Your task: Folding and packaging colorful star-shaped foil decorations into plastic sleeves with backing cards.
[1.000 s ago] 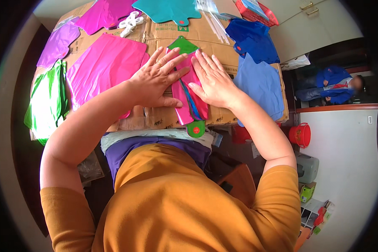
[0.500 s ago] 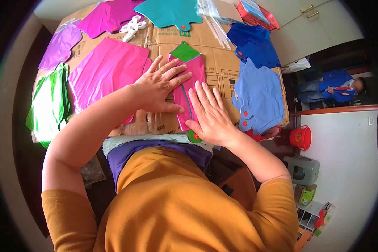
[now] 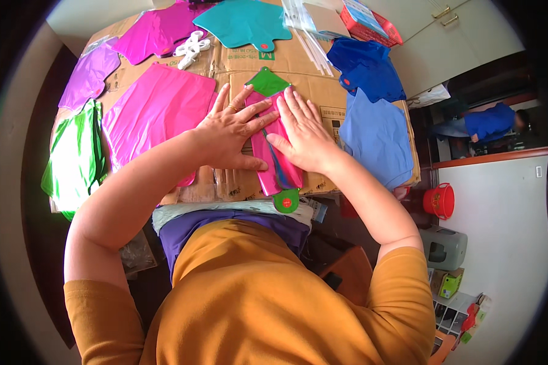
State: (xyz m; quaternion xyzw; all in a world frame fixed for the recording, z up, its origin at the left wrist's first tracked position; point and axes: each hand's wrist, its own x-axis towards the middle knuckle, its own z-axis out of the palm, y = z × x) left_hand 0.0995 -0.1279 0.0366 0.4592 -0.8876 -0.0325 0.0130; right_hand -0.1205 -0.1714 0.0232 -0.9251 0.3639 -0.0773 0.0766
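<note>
A narrow, folded pink foil balloon [image 3: 268, 184] lies lengthwise on a cardboard sheet [image 3: 225, 182] in front of me. Its far end shows a green corner [image 3: 265, 83], and a green tab with a red dot [image 3: 285, 201] sticks out past the near edge. My left hand [image 3: 230, 135] rests flat with fingers spread, fingertips on the balloon's left side. Flat on its right side lies my right hand [image 3: 303, 135], fingers stretched away from me. A dark seam runs between the folded sides. The balloon's middle is partly hidden under my fingers.
Around the cardboard lie a flat pink balloon [image 3: 158, 115], a green one [image 3: 73, 158], a teal one [image 3: 243, 23], a dark blue one [image 3: 366, 70] and a light blue one [image 3: 377, 140]. White clips [image 3: 192, 48] and a red basket [image 3: 371, 24] are farther back. Someone in blue [image 3: 490, 121] is at right.
My right hand has slid away from me along the balloon, uncovering more of its near end and green tab. My left hand stays nearly in place. The person in blue has turned and bent.
</note>
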